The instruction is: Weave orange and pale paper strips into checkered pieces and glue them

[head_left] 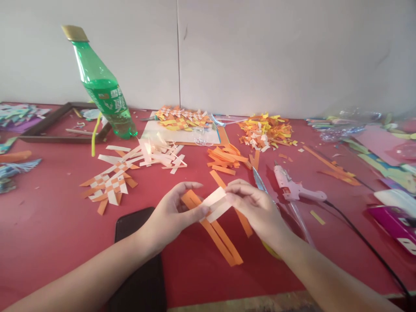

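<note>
Both hands meet low in the middle of the red table (48, 225). My left hand (173, 212) pinches two long orange paper strips (224, 242) together with the ends of white paper strips (216, 203). My right hand (256, 208) pinches the other ends of the white strips, fingers pressed together. The orange strips slant down and right from the hands onto the table.
A black phone (139, 268) lies under my left forearm. Scissors (260, 180) and a white glue gun (294, 188) with its black cord lie right of my hands. Woven orange-white pieces (110, 184), loose strip piles (225, 158) and a tilted-looking green bottle (104, 91) stand further back.
</note>
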Demonstrator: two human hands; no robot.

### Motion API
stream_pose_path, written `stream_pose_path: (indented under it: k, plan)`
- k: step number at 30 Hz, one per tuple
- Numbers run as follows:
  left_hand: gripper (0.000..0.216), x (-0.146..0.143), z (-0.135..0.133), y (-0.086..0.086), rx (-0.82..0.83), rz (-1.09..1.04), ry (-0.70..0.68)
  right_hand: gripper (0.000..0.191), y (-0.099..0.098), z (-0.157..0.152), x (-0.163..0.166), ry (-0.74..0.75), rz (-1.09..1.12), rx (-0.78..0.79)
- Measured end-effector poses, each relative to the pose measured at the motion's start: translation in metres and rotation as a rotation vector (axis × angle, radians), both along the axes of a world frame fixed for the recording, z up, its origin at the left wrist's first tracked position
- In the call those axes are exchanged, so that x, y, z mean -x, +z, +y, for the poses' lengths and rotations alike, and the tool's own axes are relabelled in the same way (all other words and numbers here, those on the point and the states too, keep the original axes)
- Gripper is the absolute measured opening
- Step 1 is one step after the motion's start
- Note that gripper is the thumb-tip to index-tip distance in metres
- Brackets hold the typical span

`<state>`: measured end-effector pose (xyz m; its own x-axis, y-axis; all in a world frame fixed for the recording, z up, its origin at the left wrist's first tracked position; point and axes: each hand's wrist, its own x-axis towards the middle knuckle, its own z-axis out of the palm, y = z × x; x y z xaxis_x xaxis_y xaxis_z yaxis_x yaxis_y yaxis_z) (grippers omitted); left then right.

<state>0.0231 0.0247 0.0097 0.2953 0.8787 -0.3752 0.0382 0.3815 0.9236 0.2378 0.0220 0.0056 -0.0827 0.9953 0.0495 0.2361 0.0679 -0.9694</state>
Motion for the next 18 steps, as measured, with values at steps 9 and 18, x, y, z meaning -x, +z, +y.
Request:
stream_pose_path:
  k: [9,18]
  plan:
    - [0.057,0.0005,0.0010,-0.0090,-0.055,0.030,-0.003,0.009,-0.0002,-0.0037,0.0010,-0.092,-0.213,-0.332]
    - [0.043,-0.0025,0.0023,-0.0065,-0.069,0.004,-0.047,0.005,-0.0006,-0.0052,-0.0004,0.013,-0.431,-0.538]
